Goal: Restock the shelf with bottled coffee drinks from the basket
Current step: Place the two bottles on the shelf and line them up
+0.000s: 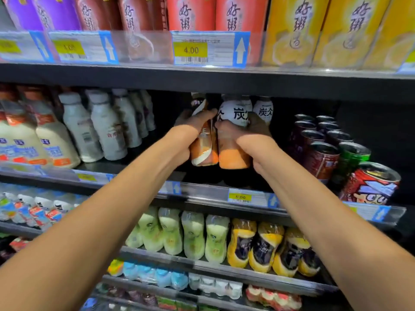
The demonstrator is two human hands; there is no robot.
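Both arms stretched fwd into the middle shelf (202,191) of a drinks display. Left hand (190,131) wrapped around an orange-and-white coffee bottle (203,142); right hand (251,135) closed on a second bottle (233,140) w/ white top and orange base — the two held upright, touching side by side, just above the shelf board. Another white-topped bottle (263,108) behind. White milk bottles (103,131) to the left, dark cans (323,153) to the right. Yellow 4.00 price tag (190,50) above.

glossy plastic coffee bottles (233,140)
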